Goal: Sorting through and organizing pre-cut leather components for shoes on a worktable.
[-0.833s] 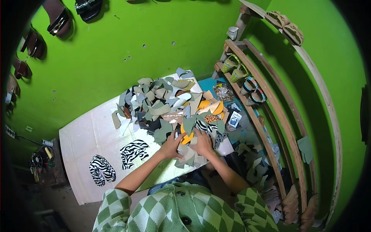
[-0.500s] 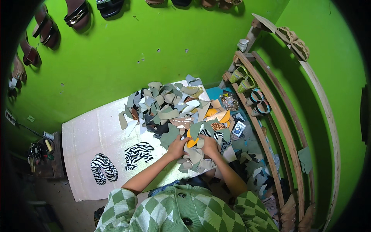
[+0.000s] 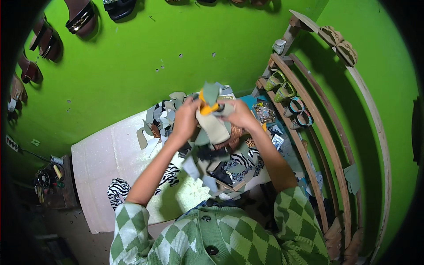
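My left hand point(image 3: 187, 116) and my right hand point(image 3: 238, 114) are raised over the far part of the pale table point(image 3: 104, 159). Between them they grip a loose bunch of material scraps point(image 3: 213, 128) in grey-green, yellow-orange and cream, slightly blurred. Beneath lies a heap of more offcuts point(image 3: 154, 119), among them zebra-print scraps point(image 3: 240, 160) and leopard-print bits. Partly behind my left forearm is a flat zebra-print piece point(image 3: 170, 176). A looped zebra-print piece point(image 3: 117, 191) lies farther left, its right side hidden by that arm.
On the right stands a wooden rack point(image 3: 304, 154) with green sandals point(image 3: 282, 90) and multicoloured sandals point(image 3: 300, 114). A bag of shiny bits point(image 3: 264, 112) lies beside the heap. A small stand point(image 3: 55, 190) holds thread spools at the left. Sandals point(image 3: 81, 20) hang on the green wall.
Both hands have risen and moved away from my body, lifting scraps off the near side of the heap. More zebra-print and dark pieces show there now.
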A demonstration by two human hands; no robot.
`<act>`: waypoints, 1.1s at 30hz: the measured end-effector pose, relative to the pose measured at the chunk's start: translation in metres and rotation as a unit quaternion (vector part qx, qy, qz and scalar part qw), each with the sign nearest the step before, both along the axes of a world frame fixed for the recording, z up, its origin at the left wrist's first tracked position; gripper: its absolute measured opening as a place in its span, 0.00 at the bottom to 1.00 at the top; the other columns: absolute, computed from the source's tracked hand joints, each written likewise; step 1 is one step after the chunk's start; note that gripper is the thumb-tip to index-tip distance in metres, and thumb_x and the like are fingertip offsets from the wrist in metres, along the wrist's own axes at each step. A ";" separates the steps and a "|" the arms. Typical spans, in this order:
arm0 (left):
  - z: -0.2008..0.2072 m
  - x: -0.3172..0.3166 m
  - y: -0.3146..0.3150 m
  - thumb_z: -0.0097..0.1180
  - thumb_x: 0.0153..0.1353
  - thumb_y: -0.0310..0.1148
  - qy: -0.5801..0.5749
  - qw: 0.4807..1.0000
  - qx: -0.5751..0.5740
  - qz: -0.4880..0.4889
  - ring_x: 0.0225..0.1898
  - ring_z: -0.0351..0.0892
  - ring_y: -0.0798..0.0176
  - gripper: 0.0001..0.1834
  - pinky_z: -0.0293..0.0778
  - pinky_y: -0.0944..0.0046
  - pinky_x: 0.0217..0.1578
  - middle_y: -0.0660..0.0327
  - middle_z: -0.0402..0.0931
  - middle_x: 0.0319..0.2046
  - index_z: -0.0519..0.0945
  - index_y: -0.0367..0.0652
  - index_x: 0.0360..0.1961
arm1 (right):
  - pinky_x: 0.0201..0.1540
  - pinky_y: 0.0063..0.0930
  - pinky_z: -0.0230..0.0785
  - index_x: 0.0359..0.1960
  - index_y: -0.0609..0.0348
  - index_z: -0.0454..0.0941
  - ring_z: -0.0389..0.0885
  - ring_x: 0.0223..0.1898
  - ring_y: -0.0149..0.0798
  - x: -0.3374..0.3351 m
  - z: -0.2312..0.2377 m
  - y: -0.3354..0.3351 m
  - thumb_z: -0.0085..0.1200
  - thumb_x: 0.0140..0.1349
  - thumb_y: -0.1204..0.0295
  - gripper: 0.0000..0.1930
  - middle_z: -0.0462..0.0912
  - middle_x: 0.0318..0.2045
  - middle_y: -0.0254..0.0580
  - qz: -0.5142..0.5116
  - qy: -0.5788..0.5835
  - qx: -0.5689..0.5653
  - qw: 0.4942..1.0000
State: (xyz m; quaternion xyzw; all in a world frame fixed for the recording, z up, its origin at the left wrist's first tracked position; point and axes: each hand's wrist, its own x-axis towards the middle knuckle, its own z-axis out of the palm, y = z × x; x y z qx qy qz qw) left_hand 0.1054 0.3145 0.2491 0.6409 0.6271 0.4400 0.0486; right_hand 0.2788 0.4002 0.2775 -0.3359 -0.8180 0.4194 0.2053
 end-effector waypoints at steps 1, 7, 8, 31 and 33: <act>0.013 -0.004 0.014 0.61 0.42 0.26 0.003 1.000 0.024 -0.002 0.33 0.75 0.48 0.14 0.69 0.58 0.31 0.52 0.72 0.29 0.77 0.43 0.34 | 0.49 0.25 0.66 0.47 0.61 0.76 0.75 0.45 0.31 -0.006 -0.001 0.020 0.64 0.40 0.81 0.26 0.80 0.42 0.42 -0.011 0.021 0.002 1.000; 0.063 -0.044 0.083 0.55 0.46 0.25 0.070 0.991 0.102 0.051 0.34 0.76 0.47 0.12 0.71 0.58 0.33 0.51 0.73 0.33 0.79 0.45 0.35 | 0.41 0.22 0.69 0.50 0.60 0.73 0.76 0.37 0.28 -0.062 0.012 0.089 0.63 0.42 0.83 0.28 0.80 0.38 0.39 -0.063 0.142 -0.050 0.987; 0.057 -0.050 0.098 0.53 0.47 0.26 0.095 0.990 0.098 0.047 0.34 0.76 0.47 0.12 0.71 0.57 0.32 0.51 0.73 0.33 0.78 0.45 0.35 | 0.41 0.21 0.69 0.51 0.62 0.72 0.76 0.38 0.28 -0.068 0.016 0.091 0.61 0.44 0.84 0.28 0.80 0.39 0.38 -0.097 0.128 -0.116 0.980; -0.125 -0.021 0.067 0.52 0.51 0.27 0.077 0.985 -0.143 -0.065 0.63 0.42 0.32 0.36 0.53 0.48 0.60 0.48 0.40 0.66 0.57 0.54 0.63 | 0.50 0.34 0.63 0.49 0.59 0.69 0.70 0.48 0.47 0.075 -0.143 0.041 0.56 0.48 0.73 0.23 0.71 0.45 0.48 -0.027 -0.014 0.099 0.995; -0.117 -0.005 0.043 0.50 0.51 0.26 0.123 0.982 -0.137 -0.042 0.63 0.42 0.32 0.34 0.58 0.48 0.57 0.49 0.42 0.66 0.60 0.53 0.62 | 0.47 0.33 0.65 0.44 0.60 0.72 0.73 0.45 0.43 0.099 -0.147 0.013 0.56 0.47 0.75 0.19 0.73 0.41 0.45 -0.045 -0.048 0.144 0.987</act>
